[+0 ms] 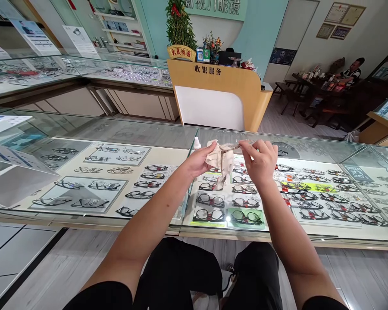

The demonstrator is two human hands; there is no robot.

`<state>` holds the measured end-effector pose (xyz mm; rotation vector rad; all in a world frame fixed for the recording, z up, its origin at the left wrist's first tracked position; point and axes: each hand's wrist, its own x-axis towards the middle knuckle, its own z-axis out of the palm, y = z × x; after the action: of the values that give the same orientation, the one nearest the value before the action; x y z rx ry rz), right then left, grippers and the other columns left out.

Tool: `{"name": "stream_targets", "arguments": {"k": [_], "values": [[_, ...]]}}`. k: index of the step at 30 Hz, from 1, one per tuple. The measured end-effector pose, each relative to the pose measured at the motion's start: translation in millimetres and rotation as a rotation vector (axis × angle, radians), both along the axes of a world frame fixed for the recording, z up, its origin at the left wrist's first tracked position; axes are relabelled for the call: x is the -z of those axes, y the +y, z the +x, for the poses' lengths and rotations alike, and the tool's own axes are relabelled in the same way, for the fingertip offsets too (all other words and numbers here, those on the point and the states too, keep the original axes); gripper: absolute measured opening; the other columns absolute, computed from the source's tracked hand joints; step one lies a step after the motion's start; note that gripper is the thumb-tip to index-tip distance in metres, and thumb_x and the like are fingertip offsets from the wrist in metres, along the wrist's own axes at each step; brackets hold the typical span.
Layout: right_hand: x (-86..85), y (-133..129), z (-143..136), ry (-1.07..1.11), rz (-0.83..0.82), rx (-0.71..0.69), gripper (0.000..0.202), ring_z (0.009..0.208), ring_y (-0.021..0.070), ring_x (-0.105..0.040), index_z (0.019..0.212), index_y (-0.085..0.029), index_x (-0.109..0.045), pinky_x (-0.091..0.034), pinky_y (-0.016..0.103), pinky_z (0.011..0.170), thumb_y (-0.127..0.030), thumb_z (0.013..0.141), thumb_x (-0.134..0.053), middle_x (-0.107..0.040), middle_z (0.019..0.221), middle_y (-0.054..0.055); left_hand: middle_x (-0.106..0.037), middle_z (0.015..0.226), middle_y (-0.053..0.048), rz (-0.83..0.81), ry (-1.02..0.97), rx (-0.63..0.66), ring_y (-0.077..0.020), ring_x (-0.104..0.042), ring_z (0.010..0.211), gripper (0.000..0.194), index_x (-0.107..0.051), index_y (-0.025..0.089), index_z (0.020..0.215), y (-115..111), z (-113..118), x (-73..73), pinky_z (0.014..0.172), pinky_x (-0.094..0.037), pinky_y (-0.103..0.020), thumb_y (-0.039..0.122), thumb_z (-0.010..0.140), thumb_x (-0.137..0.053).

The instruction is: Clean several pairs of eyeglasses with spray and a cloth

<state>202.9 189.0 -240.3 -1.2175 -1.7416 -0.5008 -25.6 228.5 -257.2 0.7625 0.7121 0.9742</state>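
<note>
Surface (233, 235): glass-topped display counter, eyeglass frames (245, 202) in rows beneath; atop, folded white card (22, 181), left; small white bottle (197, 143).

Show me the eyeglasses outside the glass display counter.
The thin brown-framed eyeglasses held between left hand and right hand, with off-white cloth; other pairs lie under clear glass.
</note>
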Motion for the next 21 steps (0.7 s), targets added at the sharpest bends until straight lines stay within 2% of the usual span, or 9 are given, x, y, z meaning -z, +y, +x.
{"name": "stream_targets", "arguments": {"k": [2,4,7,9,14,17,21], "values": [[-1.2,-2.5,-2.0,0.179,-0.031,-0.048,0.027,0.076,0.0213,-0.046,0.111,-0.031,-0.088,-0.031,0.040,0.077,-0.040,0.109,-0.063,-0.055,0.076,0.005,-0.078,0.090,-0.006,0.073,-0.011,-0.084,-0.0154,-0.073,0.080,0.033,-0.075,0.012,0.100,1.7,0.0,2.2,0.080,-0.061,-0.029,0.041,0.091,-0.090],[-1.1,-4.2,-5.4,0.381,-0.115,-0.160,0.028,0.073,0.0210,-0.048,0.108,-0.028,-0.089,-0.036,0.040,0.076,-0.044,0.105,-0.066,-0.052,0.073,0.003,-0.079,0.096,-0.007,0.163,-0.009,-0.157,-0.0162,-0.074,0.091,0.033,-0.076,0.013,0.101,1.2,1.7,3.7,0.091,-0.060,-0.030,0.039,0.089,-0.092],[1.2,-4.3,-11.4,0.648,-0.337,-0.347,0.025,0.068,0.0191,-0.047,0.101,-0.026,-0.091,-0.038,0.038,0.069,-0.045,0.095,-0.076,-0.052,0.070,0.000,-0.080,0.099,-0.006,0.281,0.065,-0.183,-0.0184,-0.074,0.099,0.042,-0.078,0.016,0.106,-3.1,4.9,3.4,0.097,-0.057,-0.031,0.049,0.085,-0.094],[2.7,-3.2,-14.3,0.762,-0.471,-0.409,0.023,0.066,0.0173,-0.047,0.096,-0.024,-0.091,-0.038,0.037,0.067,-0.044,0.089,-0.081,-0.054,0.069,0.000,-0.079,0.096,-0.006,0.358,0.168,-0.150,-0.0214,-0.073,0.101,0.050,-0.079,0.017,0.106,-6.7,5.2,2.3,0.096,-0.056,-0.033,0.060,0.084,-0.092],[1.3,-1.8,-16.1,0.796,-0.602,-0.427,0.027,0.067,0.0153,-0.048,0.093,-0.021,-0.091,-0.038,0.035,0.067,-0.045,0.082,-0.083,-0.062,0.072,0.000,-0.078,0.096,-0.007,0.502,0.375,-0.108,-0.0255,-0.069,0.100,0.058,-0.079,0.016,0.102,-8.4,-0.2,4.8,0.093,-0.054,-0.036,0.071,0.085,-0.085],[-0.6,-3.2,-16.7,0.742,-0.633,-0.453,0.030,0.067,0.0155,-0.049,0.092,-0.020,-0.090,-0.038,0.035,0.066,-0.046,0.082,-0.082,-0.064,0.073,0.001,-0.077,0.096,-0.007,0.542,0.389,-0.064,-0.0254,-0.069,0.100,0.060,-0.079,0.016,0.102,-5.2,-1.9,8.2,0.095,-0.053,-0.037,0.074,0.086,-0.082],[0.2,-5.3,-19.1,0.667,-0.675,-0.499,0.030,0.067,0.0162,-0.051,0.089,-0.019,-0.090,-0.037,0.034,0.065,-0.047,0.083,-0.080,-0.066,0.074,0.003,-0.079,0.105,-0.008,0.587,0.328,0.007,-0.0277,-0.071,0.110,0.061,-0.080,0.018,0.110,-4.0,2.1,7.2,0.101,-0.052,-0.038,0.074,0.085,-0.083]]}}
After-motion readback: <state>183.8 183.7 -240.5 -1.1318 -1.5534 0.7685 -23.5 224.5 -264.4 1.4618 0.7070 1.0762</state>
